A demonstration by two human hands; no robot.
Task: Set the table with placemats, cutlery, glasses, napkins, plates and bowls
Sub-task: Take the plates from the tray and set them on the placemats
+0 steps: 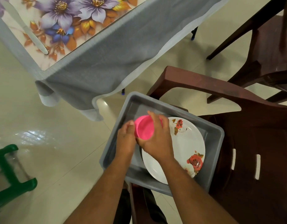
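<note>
A pink bowl [143, 129] is tilted on its side above a grey plastic tub [212, 136] that rests on a brown chair. My right hand [155, 138] grips the bowl around its far rim and base. My left hand [126, 135] touches the bowl's left rim with its fingertips. Beneath my hands in the tub lies a white plate with red roses [186, 147]. On the table at upper left, a table knife [24, 28] lies on a floral placemat [71, 21].
A grey tablecloth [107, 59] hangs over the table's edge. The brown plastic chair [252, 143] holds the tub, and a second brown chair [268, 50] stands behind it. A green stool [12, 172] stands on the tiled floor at lower left.
</note>
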